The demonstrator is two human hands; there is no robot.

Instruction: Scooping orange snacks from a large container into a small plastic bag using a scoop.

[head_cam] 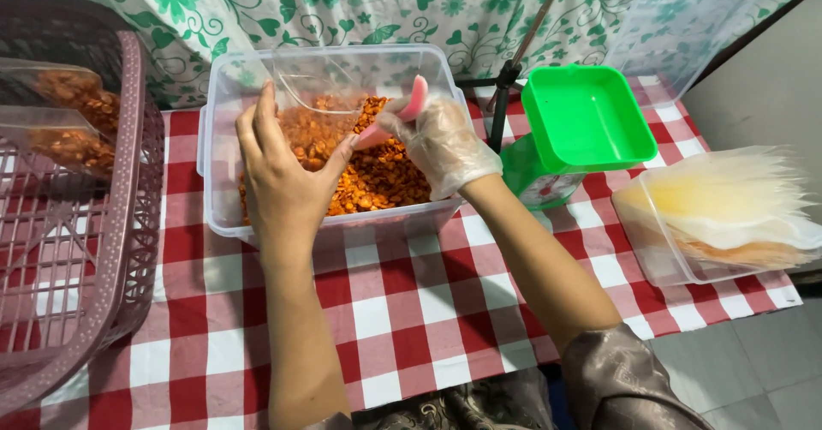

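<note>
The left hand [278,169] is bare and reaches into a clear plastic tub [224,104] that stands on a red-and-white checked tablecloth [411,310]. Its fingers are closed on a small clear plastic pouch [312,109], pinching the pouch's near edge between thumb and fingers and holding its mouth open. The pouch already contains some orange snack pieces [385,173]; the bulk of these pieces lies loose in the tub, directly beyond and to the right of the left hand.

The right hand [437,139] wears a thin transparent glove and sits just right of the left hand, above the snack pieces. It is clenched around the handle of a pink scoop [402,113], whose working end points toward the pouch mouth. The thumb of the left hand and the scoop nearly touch.

Right of the gloved hand stands a green kitchen scale [586,122] with an empty pan. Farther right lies a clear container with a stack of clear bags [736,203]. Well left of the left hand is a purple plastic basket [86,250] holding filled pouches [73,117].
</note>
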